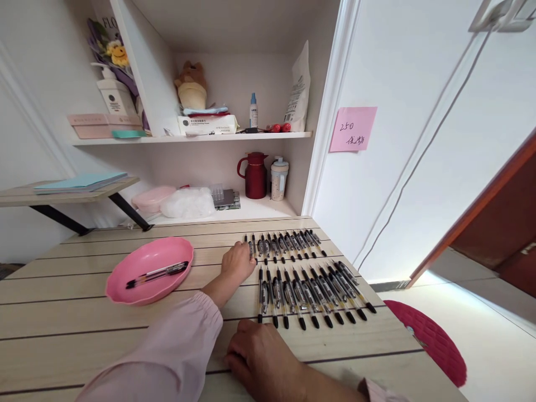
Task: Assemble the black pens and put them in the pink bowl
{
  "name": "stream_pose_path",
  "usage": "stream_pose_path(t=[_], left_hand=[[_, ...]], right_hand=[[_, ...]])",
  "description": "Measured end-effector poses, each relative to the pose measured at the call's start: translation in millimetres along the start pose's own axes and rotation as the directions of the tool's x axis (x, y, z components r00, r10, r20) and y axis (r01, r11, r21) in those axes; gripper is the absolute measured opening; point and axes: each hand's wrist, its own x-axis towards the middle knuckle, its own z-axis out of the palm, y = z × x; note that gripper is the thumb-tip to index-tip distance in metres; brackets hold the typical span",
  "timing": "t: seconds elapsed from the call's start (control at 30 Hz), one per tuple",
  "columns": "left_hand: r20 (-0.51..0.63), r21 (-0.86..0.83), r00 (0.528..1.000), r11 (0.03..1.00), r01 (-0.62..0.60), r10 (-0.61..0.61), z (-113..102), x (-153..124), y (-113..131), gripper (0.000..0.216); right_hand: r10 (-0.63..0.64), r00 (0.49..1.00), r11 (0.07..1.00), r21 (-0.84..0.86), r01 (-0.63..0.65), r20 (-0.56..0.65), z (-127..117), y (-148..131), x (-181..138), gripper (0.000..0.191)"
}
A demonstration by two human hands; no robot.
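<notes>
My left hand (237, 263) reaches across the striped wooden table (62, 335) to the left end of the far row of black pens (288, 244). Its fingers are pinched on the leftmost pen (252, 248) there. A second, nearer row of black pens (314, 291) lies side by side just below. My right hand (262, 357) rests on the table in front of that near row's left end, fingers curled under, with nothing visible in it. A pink oval bowl (121, 290) to the left holds a few pens (157, 272).
Behind the table, shelves carry a dark red jug (254, 176), a cup (279, 178), a pink box (153, 198) and a plastic bag (188, 202). A pink sticky note (353, 129) hangs on the white wall. A red round mat (435, 340) lies past the table's right edge.
</notes>
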Motion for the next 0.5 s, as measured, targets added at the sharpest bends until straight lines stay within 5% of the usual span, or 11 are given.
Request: stream_pose_path(t=[0.5], left_hand=[[0.171, -0.114, 0.978, 0.984, 0.14, -0.12, 7, 51, -21, 0.03]], right_hand=[[-0.031, 0.998, 0.998, -0.048, 0.033, 0.054, -1, 4, 5, 0.015]])
